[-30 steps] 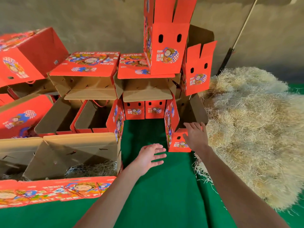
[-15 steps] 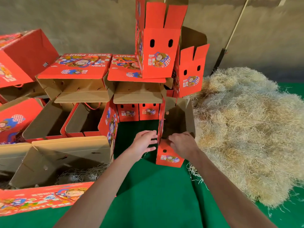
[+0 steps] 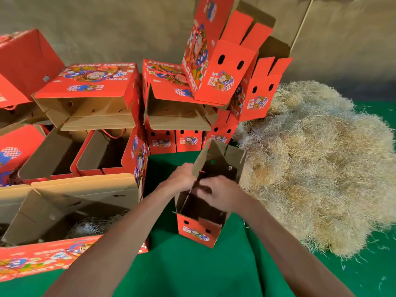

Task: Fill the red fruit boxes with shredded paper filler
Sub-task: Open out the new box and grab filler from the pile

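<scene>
While the open red fruit box (image 3: pixel 198 230) stands on the green cloth (image 3: pixel 192 273) just beside the shredded paper pile (image 3: pixel 317 168), the left hand (image 3: pixel 180 179) grips its upright flap, and the right hand (image 3: pixel 220 194) curls over its rim, fingers inside.

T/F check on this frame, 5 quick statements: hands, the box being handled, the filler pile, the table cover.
1. Both hands are at the open top of the small red box. True: left hand and right hand grip its flaps.
2. That box is packed full of filler. False: its inside looks dark, no filler showing.
3. The shredded paper pile lies right of the box. True.
4. The table cover is blue. False: green.
5. The right hand holds a clump of filler. False: it is on the flap.
</scene>
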